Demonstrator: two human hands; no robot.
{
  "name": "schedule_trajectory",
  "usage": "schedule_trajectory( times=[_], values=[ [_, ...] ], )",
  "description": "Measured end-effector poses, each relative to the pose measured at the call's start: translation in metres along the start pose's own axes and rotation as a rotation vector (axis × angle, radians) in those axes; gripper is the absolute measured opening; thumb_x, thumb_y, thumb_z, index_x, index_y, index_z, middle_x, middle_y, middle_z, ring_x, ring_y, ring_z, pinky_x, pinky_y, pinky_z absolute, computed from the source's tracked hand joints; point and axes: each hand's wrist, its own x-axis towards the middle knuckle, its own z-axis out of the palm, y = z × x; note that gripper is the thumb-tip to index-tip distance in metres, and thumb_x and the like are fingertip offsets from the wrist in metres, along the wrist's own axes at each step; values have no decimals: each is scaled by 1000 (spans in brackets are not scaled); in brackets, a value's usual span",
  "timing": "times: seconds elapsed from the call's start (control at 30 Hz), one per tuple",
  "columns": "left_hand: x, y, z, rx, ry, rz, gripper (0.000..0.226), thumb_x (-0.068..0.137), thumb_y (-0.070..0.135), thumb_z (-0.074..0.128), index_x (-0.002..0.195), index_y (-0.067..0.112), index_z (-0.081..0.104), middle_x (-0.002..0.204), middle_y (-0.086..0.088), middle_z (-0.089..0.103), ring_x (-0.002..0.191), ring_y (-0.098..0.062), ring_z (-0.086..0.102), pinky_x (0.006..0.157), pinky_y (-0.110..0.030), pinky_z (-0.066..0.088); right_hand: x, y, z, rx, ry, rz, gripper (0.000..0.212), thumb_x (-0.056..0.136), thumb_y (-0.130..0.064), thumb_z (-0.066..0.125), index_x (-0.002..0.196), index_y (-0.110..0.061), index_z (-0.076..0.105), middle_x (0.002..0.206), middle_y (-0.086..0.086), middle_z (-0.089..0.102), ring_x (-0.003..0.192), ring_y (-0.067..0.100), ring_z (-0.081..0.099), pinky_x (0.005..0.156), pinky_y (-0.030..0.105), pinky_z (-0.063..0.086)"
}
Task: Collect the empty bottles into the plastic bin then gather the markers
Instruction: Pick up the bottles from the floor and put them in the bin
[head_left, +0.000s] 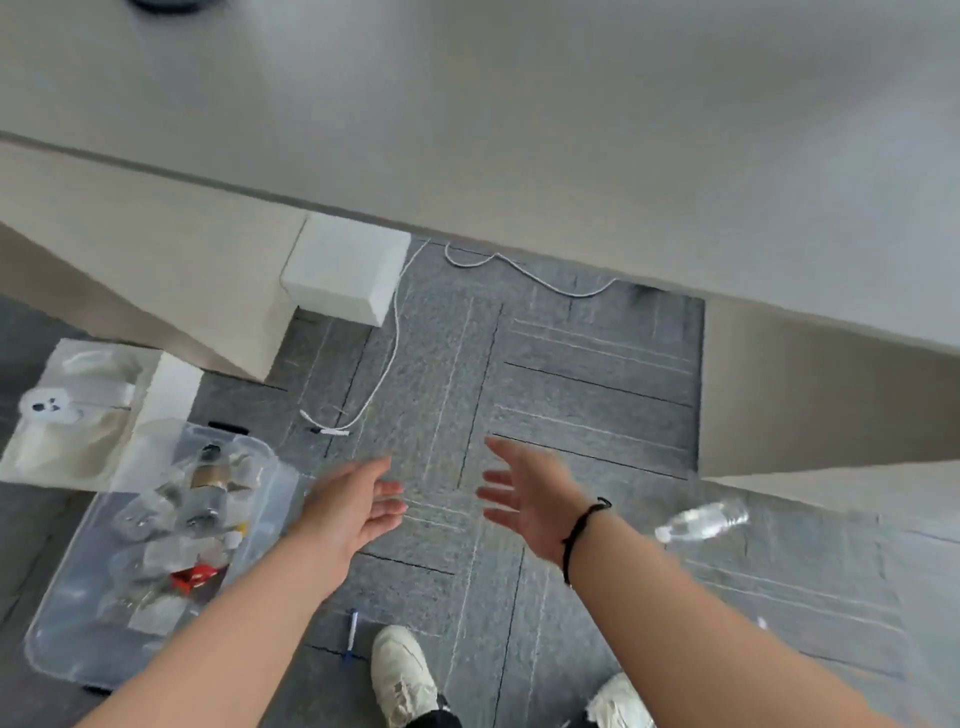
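Note:
A clear plastic bin (62, 613) stands on the grey carpet at the lower left, holding several empty bottles (208, 475). One clear bottle (701, 522) lies on its side on the carpet at the right. A blue and white marker (352, 631) lies by my left shoe. Another marker (330, 431) lies near the end of a white cord. My left hand (353, 506) hovers just right of the bin, fingers straight, holding nothing. My right hand (530, 496) hovers over the carpet with fingers spread, empty, left of the lying bottle.
A pale desk top (519, 130) spans the upper view, with its white leg (345, 275) at the left. A white cord (395, 332) trails across the carpet. A plastic bag with white items (72, 415) lies above the bin. My white shoes (402, 670) stand at the bottom.

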Motion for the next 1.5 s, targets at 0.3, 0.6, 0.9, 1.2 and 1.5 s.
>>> schedule_trajectory(
  times=[0.3, 0.6, 0.9, 1.2, 1.5],
  values=[
    [-69, -48, 261, 481, -229, 82, 5, 97, 18, 62, 95, 13, 62, 91, -14, 67, 69, -24, 63, 67, -37, 53, -26, 71, -268, 461, 209, 14, 38, 93, -37, 66, 123, -18, 53, 116, 9, 62, 100, 24, 66, 97, 44, 56],
    [-96, -157, 455, 962, -376, 169, 6, 97, 18, 63, 99, 15, 68, 113, -17, 69, 96, -30, 66, 88, -46, 57, -38, 201, -470, 780, 478, 93, 55, 90, -33, 70, 138, -15, 49, 90, 3, 58, 76, 19, 56, 70, 34, 47],
    [30, -263, 570, 1339, -442, 379, 14, 90, 43, 64, 94, 30, 65, 107, 1, 66, 101, -23, 64, 95, -49, 54, 86, 306, -542, 775, 644, 97, 51, 87, -24, 74, 132, -12, 53, 92, -2, 60, 81, 18, 58, 81, 35, 50],
    [212, -360, 600, 1626, -472, 565, 54, 69, 54, 74, 108, 19, 61, 100, -1, 72, 83, -18, 68, 78, -35, 54, 257, 393, -547, 153, 716, 193, 78, 69, -41, 79, 137, -22, 47, 130, 6, 60, 119, 28, 61, 99, 38, 50],
    [258, -386, 607, 1697, -518, 601, 50, 71, 38, 82, 110, 17, 58, 98, -2, 71, 81, -18, 68, 64, -32, 50, 293, 405, -549, 130, 743, 214, 54, 71, -40, 76, 113, -20, 50, 104, 2, 65, 87, 21, 67, 71, 35, 58]
  ],
)
